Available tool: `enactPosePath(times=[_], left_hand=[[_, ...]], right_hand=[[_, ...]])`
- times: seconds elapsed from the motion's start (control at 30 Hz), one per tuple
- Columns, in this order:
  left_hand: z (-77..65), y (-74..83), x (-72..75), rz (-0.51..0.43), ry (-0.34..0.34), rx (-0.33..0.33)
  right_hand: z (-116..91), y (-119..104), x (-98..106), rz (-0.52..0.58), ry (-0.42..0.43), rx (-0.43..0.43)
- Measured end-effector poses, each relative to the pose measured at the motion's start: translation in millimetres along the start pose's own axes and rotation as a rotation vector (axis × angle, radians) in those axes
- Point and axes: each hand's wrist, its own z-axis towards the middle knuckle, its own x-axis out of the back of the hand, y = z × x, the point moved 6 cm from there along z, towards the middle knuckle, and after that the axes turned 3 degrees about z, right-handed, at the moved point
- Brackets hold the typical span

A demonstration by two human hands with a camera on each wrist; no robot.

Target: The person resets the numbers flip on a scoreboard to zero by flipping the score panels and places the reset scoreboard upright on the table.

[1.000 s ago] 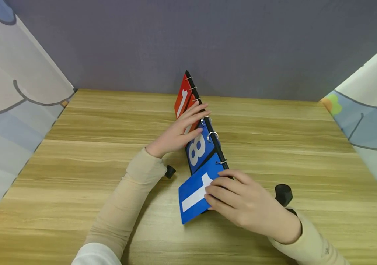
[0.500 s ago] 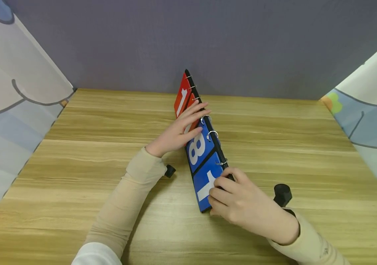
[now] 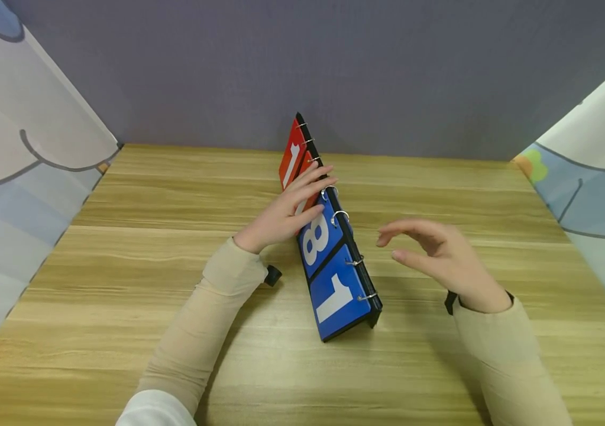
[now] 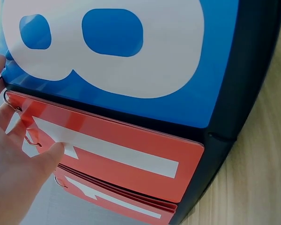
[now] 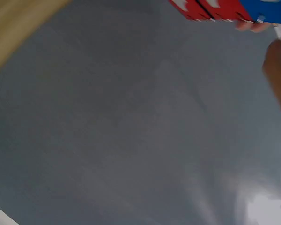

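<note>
A tabletop flip scoreboard [image 3: 334, 307] stands like a tent on the table, turned at an angle. Its blue cards read 8 and 1. Beyond them are red cards [image 3: 292, 158], each with a white 1. My left hand [image 3: 278, 216] rests on the middle of the board, its straight fingers reaching over the top edge by the rings. In the left wrist view, its thumb [image 4: 51, 154] lies on a red card. To the right of the board hovers my right hand [image 3: 443, 251], fingers loosely bent and apart from the rings, holding nothing.
The wooden table [image 3: 148, 266] meets a grey wall [image 3: 302, 59] at the back. Panels with cartoon prints [image 3: 31, 148] stand to either side. A small black piece [image 3: 272, 275] shows under the left wrist.
The blue 1 card, lifted off the board a second ago, lies flat on its face. My right hand has let go of the board's near end and moved back and right.
</note>
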Motion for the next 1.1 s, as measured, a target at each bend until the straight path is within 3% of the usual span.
enactPosePath(times=[0.07, 0.13, 0.23, 0.37, 0.7, 0.93, 1.1], left_hand=[[-0.1, 0.7, 0.0, -0.003, 0.003, -0.003], [-0.2, 1.2, -0.1, -0.009, 0.006, -0.006], [-0.2, 1.6, -0.6, -0.016, 0.009, -0.008], [-0.3, 2.0, -0.6, -0.016, 0.008, -0.004], [0.0, 1.6, -1.2, -0.011, 0.012, 0.000], [0.1, 1.2, -1.6, -0.001, 0.016, 0.011], [0.1, 1.2, -1.5, -0.002, 0.008, 0.021]], right_hand=[[1.1, 18.3, 1.7, -0.025, -0.096, -0.149], [2.3, 34.1, 0.2, -0.050, -0.202, -0.226], [2.4, 51.0, -6.4, -0.092, -0.331, -0.273], [2.9, 60.9, -16.4, -0.136, -0.414, -0.288], [2.9, 65.0, -23.4, -0.093, -0.479, -0.223], [-3.1, 66.9, -9.3, -0.141, -0.508, -0.288], [-5.2, 63.3, 4.6, -0.161, -0.452, -0.352]])
